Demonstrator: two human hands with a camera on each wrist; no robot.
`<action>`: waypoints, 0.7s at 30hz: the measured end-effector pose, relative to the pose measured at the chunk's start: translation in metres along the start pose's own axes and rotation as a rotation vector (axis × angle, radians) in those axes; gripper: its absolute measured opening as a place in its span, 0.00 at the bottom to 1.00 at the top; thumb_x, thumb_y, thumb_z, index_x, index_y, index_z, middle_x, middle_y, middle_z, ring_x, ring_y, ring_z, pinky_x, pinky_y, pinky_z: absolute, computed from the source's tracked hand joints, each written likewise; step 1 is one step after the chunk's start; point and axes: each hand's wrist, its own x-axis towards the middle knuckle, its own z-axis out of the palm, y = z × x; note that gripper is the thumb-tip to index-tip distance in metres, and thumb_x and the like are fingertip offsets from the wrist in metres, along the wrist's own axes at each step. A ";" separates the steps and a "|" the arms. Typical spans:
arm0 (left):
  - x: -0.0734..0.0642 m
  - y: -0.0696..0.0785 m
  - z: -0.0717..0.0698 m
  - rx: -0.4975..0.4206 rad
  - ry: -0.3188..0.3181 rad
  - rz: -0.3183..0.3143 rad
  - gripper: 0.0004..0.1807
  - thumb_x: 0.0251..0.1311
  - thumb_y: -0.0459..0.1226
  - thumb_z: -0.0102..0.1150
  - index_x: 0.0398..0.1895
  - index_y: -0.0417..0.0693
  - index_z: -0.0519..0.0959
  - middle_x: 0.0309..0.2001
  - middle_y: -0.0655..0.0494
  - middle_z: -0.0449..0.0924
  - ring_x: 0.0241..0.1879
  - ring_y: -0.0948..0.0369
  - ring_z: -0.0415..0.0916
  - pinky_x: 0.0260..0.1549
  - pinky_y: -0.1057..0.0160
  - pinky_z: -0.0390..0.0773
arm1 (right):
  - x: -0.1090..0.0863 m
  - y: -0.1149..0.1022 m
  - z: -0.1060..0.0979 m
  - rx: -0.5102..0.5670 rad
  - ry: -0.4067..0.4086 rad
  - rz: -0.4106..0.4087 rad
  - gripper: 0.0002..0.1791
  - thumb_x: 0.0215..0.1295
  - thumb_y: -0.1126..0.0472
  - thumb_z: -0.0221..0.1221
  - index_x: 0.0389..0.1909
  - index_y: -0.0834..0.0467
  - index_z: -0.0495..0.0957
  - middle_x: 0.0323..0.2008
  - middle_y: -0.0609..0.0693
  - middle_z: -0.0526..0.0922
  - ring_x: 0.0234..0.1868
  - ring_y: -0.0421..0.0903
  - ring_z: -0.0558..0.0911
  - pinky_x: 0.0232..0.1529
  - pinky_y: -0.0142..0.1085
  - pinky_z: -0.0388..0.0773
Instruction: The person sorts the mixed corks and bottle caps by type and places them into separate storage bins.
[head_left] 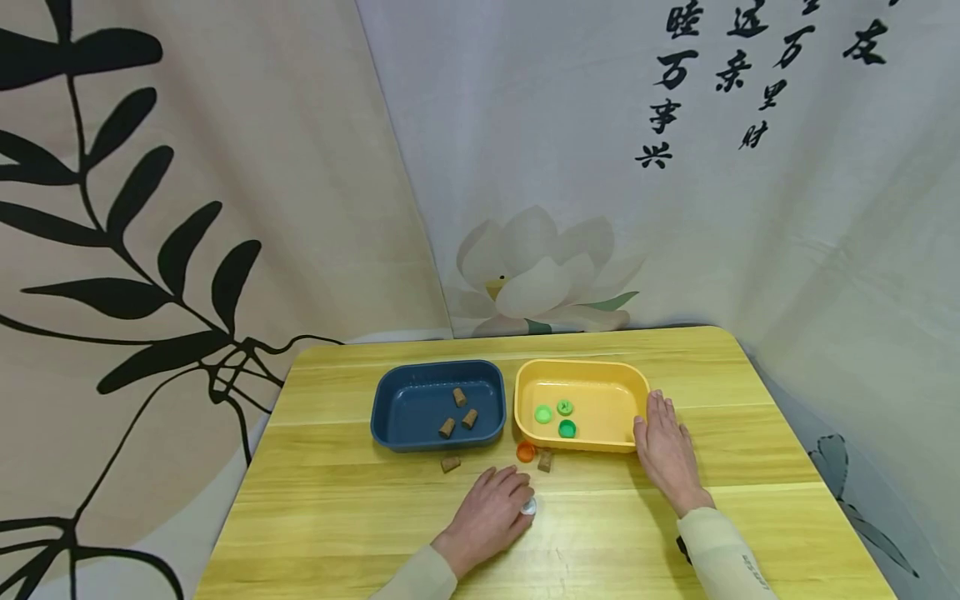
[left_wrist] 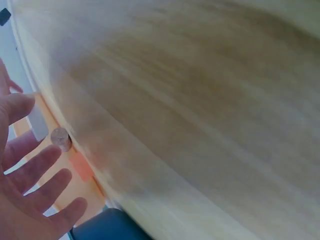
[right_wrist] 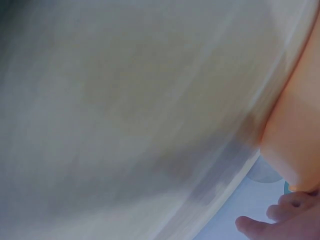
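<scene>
My left hand [head_left: 491, 515] is low over the near middle of the table, pinching a white bottle cap [head_left: 529, 507] between thumb and index finger. In the left wrist view the other fingers are spread. My right hand [head_left: 670, 450] rests along the right rim of the yellow tray [head_left: 600, 372], its fingers fairly straight. Three green bottle caps [head_left: 565, 407] lie in that tray. Just in front of it are an orange bottle cap [head_left: 526, 452] and a cork [head_left: 545, 461]. Ahead of the left hand lies another cork [head_left: 450, 463].
Left of the yellow tray stands a dark blue tray [head_left: 405, 373] with three corks [head_left: 468, 418] in it. Both trays are toward the back of the wooden table [head_left: 330, 500]. Printed curtains [head_left: 360, 208] hang close behind the table.
</scene>
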 end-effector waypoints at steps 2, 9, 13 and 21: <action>0.000 0.001 -0.003 0.005 0.017 0.002 0.16 0.73 0.50 0.60 0.56 0.56 0.83 0.61 0.59 0.80 0.67 0.54 0.73 0.64 0.47 0.74 | 0.000 0.000 0.000 0.004 0.003 0.000 0.37 0.86 0.48 0.32 0.80 0.73 0.42 0.80 0.71 0.46 0.80 0.70 0.46 0.70 0.72 0.48; 0.009 0.001 -0.013 0.028 0.109 0.006 0.19 0.71 0.51 0.62 0.59 0.55 0.82 0.61 0.58 0.80 0.66 0.56 0.73 0.65 0.50 0.73 | 0.000 -0.001 -0.001 0.000 -0.001 0.003 0.37 0.86 0.48 0.31 0.80 0.72 0.42 0.80 0.71 0.45 0.80 0.70 0.46 0.71 0.72 0.48; 0.018 -0.004 -0.018 0.014 0.196 -0.008 0.21 0.67 0.49 0.67 0.59 0.53 0.82 0.61 0.57 0.80 0.66 0.55 0.74 0.64 0.49 0.74 | 0.001 0.000 -0.001 -0.004 -0.008 0.003 0.36 0.86 0.50 0.32 0.80 0.72 0.41 0.80 0.71 0.45 0.80 0.70 0.46 0.71 0.72 0.48; 0.042 -0.011 -0.031 -0.058 0.307 -0.052 0.19 0.64 0.45 0.72 0.56 0.52 0.83 0.61 0.55 0.81 0.66 0.52 0.74 0.64 0.47 0.75 | 0.000 -0.001 -0.001 -0.001 -0.003 0.001 0.36 0.86 0.50 0.32 0.80 0.72 0.41 0.80 0.71 0.46 0.80 0.70 0.46 0.71 0.72 0.49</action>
